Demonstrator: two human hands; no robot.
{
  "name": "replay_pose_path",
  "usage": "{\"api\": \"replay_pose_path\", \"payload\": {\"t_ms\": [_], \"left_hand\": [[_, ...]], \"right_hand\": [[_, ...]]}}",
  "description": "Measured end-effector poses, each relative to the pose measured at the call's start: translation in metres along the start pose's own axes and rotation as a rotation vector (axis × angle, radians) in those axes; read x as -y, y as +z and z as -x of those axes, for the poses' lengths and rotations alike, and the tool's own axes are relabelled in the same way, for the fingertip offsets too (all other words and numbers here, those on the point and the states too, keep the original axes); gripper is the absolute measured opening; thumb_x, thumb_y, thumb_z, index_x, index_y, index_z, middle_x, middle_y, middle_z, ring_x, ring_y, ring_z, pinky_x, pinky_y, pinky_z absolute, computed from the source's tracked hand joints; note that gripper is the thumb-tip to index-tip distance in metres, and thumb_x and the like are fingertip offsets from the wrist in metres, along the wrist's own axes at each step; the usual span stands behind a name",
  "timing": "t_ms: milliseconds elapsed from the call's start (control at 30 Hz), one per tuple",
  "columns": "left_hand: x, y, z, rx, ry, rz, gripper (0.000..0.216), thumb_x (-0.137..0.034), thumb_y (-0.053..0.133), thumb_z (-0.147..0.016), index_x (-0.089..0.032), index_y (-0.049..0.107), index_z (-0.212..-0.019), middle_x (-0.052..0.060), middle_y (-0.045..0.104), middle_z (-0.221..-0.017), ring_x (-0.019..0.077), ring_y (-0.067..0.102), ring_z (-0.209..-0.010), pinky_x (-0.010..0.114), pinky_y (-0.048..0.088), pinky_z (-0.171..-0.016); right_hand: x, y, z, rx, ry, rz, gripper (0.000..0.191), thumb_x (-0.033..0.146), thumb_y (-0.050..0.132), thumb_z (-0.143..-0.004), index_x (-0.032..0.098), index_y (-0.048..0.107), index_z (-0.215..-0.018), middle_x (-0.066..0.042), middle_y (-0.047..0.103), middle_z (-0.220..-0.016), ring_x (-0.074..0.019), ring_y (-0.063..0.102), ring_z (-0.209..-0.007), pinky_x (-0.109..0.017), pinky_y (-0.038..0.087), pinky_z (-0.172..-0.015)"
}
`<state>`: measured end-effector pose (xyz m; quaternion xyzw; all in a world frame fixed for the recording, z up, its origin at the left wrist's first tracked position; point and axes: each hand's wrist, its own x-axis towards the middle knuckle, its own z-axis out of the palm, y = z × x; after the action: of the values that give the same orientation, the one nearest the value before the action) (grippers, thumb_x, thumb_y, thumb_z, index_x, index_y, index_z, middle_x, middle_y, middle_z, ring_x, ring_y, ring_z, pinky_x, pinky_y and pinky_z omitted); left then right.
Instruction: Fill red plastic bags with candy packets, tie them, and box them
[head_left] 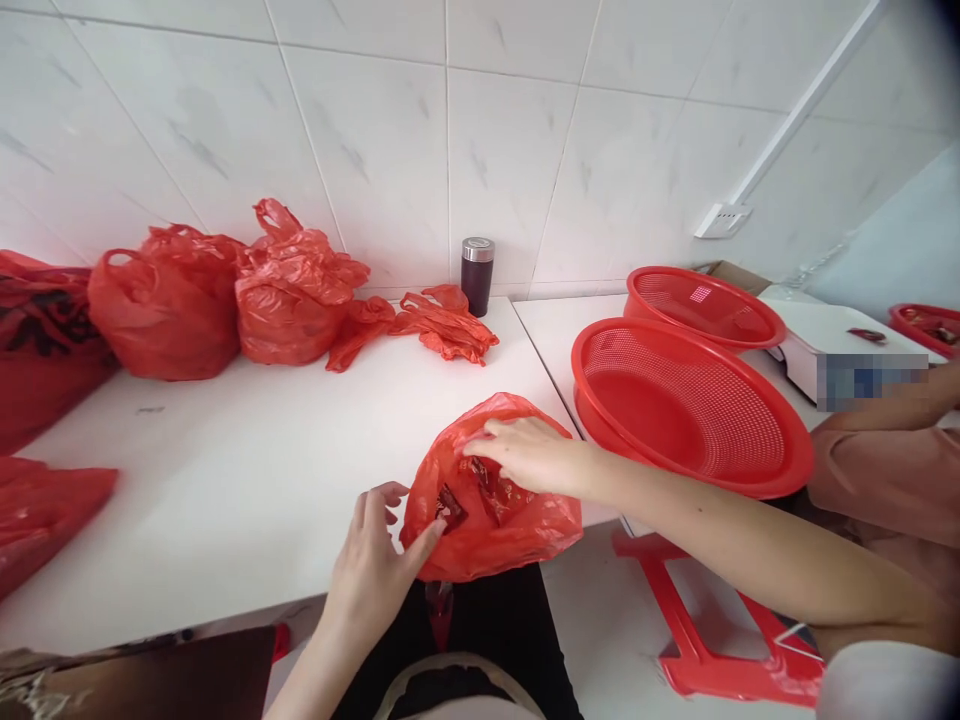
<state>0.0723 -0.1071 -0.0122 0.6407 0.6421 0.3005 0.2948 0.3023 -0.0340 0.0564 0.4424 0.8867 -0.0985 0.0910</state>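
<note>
A red plastic bag (491, 520) with dark dried pieces inside sits at the near edge of the white table (262, 470). My left hand (371, 570) holds the bag's left edge, thumb pressed against the plastic. My right hand (525, 452) rests on top of the bag, fingers spread and pinching the plastic at its opening.
Several tied red bags (225, 295) and an empty crumpled one (431, 325) lie along the tiled wall, beside a dark flask (477, 274). Two red mesh baskets (690, 405) sit at right. Another person's arm (885, 460) reaches in at far right. A red stool (697, 630) stands below.
</note>
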Motion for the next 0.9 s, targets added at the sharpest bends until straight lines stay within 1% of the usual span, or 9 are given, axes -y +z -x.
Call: {"api": "replay_pose_path", "payload": {"t_ms": [100, 233, 333, 467, 533, 633, 733, 833, 900], "left_hand": [[0.001, 0.006, 0.003, 0.064, 0.003, -0.122, 0.032, -0.046, 0.054, -0.080, -0.025, 0.050, -0.104, 0.004, 0.059, -0.103, 0.0216, 0.060, -0.084, 0.035, 0.050, -0.067], [-0.001, -0.006, 0.000, 0.176, -0.029, -0.058, 0.016, -0.035, 0.046, -0.085, -0.025, 0.056, -0.092, -0.001, 0.064, -0.087, 0.0146, 0.056, -0.058, 0.028, 0.044, -0.058], [-0.002, -0.020, -0.006, 0.206, -0.075, 0.126, 0.027, -0.045, 0.049, -0.087, -0.023, 0.063, -0.091, -0.001, 0.066, -0.078, 0.0147, 0.057, -0.058, 0.026, 0.044, -0.058], [0.000, -0.039, -0.019, 0.143, -0.104, 0.403, 0.029, -0.049, 0.062, -0.081, -0.020, 0.068, -0.081, 0.000, 0.068, -0.076, 0.0181, 0.062, -0.076, 0.026, 0.049, -0.072], [-0.001, -0.053, -0.028, 0.126, -0.149, 0.606, 0.028, -0.047, 0.067, -0.078, -0.020, 0.068, -0.077, 0.001, 0.068, -0.076, 0.0176, 0.062, -0.075, 0.028, 0.052, -0.073], [-0.018, -0.079, -0.043, 0.143, -0.113, 0.925, 0.024, -0.043, 0.068, -0.078, -0.019, 0.068, -0.075, 0.002, 0.069, -0.076, 0.0159, 0.062, -0.070, 0.027, 0.054, -0.067], [-0.052, -0.106, -0.056, 0.067, 0.015, 1.098, 0.020, -0.036, 0.063, -0.084, -0.018, 0.066, -0.075, 0.001, 0.068, -0.073, 0.0128, 0.062, -0.067, 0.022, 0.053, -0.063], [-0.085, -0.128, -0.067, -0.044, 0.144, 1.174, 0.027, -0.028, 0.049, -0.094, -0.016, 0.064, -0.075, -0.001, 0.064, -0.071, 0.0095, 0.060, -0.064, 0.020, 0.052, -0.062], [-0.100, -0.139, -0.071, -0.061, 0.211, 1.138, 0.026, -0.023, 0.045, -0.096, -0.015, 0.065, -0.080, 0.000, 0.063, -0.074, 0.0084, 0.059, -0.062, 0.019, 0.050, -0.060]], "right_hand": [[-0.012, 0.000, 0.013, -0.006, 0.051, 0.083, 0.068, -0.007, 0.049, -0.071, 0.030, 0.056, -0.127, -0.005, 0.062, -0.102, -0.0187, 0.060, -0.086, -0.025, 0.037, -0.061], [-0.021, 0.003, 0.027, 0.015, 0.100, 0.112, 0.056, -0.007, 0.046, -0.072, 0.023, 0.062, -0.117, -0.008, 0.065, -0.107, -0.0211, 0.062, -0.090, -0.026, 0.040, -0.061], [-0.023, 0.003, 0.034, 0.026, 0.127, 0.097, 0.051, -0.002, 0.046, -0.076, 0.021, 0.060, -0.119, -0.010, 0.065, -0.110, -0.0235, 0.063, -0.094, -0.029, 0.043, -0.066], [-0.019, -0.004, 0.043, 0.127, 0.210, 0.169, 0.040, 0.006, 0.058, -0.074, 0.018, 0.065, -0.112, -0.013, 0.068, -0.106, -0.0289, 0.063, -0.100, -0.043, 0.039, -0.091], [-0.013, -0.013, 0.046, 0.214, 0.230, 0.255, 0.032, 0.006, 0.064, -0.070, 0.016, 0.070, -0.100, -0.013, 0.070, -0.096, -0.0295, 0.063, -0.097, -0.047, 0.031, -0.098], [-0.005, -0.036, 0.050, 0.270, 0.233, 0.371, 0.015, 0.004, 0.065, -0.067, 0.018, 0.068, -0.070, -0.009, 0.067, -0.067, -0.0269, 0.063, -0.083, -0.047, 0.030, -0.097], [-0.001, -0.074, 0.051, 0.137, 0.214, 0.448, 0.026, 0.009, 0.062, -0.074, 0.019, 0.058, -0.051, -0.003, 0.052, -0.047, -0.0221, 0.059, -0.064, -0.047, 0.032, -0.090], [-0.005, -0.113, 0.054, -0.243, 0.187, 0.382, 0.031, 0.029, 0.057, -0.087, 0.020, 0.063, -0.058, 0.000, 0.047, -0.048, -0.0187, 0.055, -0.061, -0.047, 0.032, -0.090], [-0.011, -0.133, 0.057, -0.474, 0.178, 0.185, 0.028, 0.038, 0.053, -0.089, 0.023, 0.069, -0.072, 0.002, 0.047, -0.051, -0.0170, 0.054, -0.063, -0.044, 0.033, -0.089]]}}
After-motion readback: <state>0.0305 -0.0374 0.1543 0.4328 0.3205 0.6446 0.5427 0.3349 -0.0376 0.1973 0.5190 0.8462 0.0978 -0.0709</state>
